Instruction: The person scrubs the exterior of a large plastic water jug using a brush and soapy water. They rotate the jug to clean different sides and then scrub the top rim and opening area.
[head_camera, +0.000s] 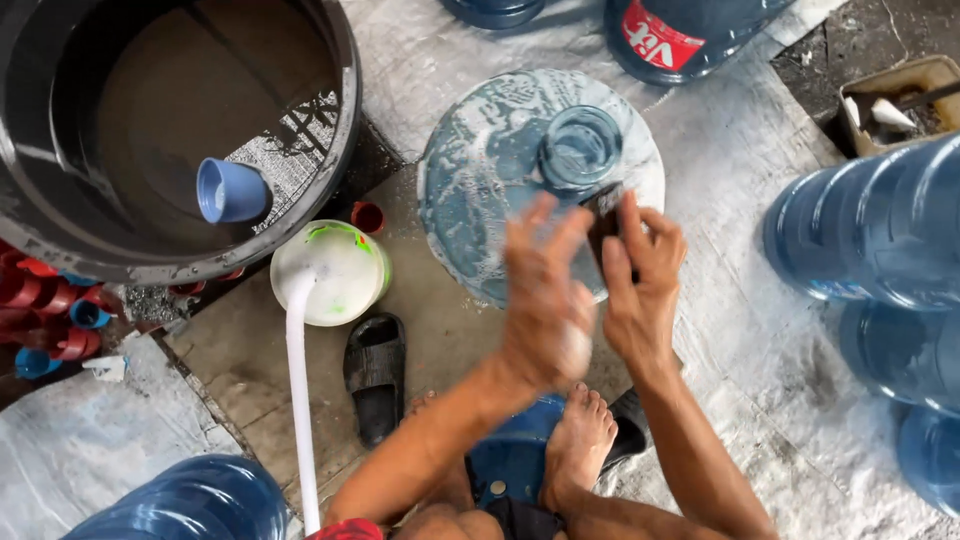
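A large blue water jug (490, 170) stands upright in front of me, seen from above, its shoulders covered in soap foam and its open neck at the top. My right hand (640, 280) is shut on a dark scrubbing pad (605, 220) pressed to the jug's shoulder just below the neck. My left hand (545, 300) is blurred, fingers spread, resting against the jug's near side with foam on the palm.
A big black tub of water (350, 130) with a floating blue scoop (228, 190) sits at upper left. A white bucket (375, 285) fed by a white hose (298, 400) and a black sandal (375, 375) lie beside it. More blue jugs (870, 240) stand right, top and bottom left.
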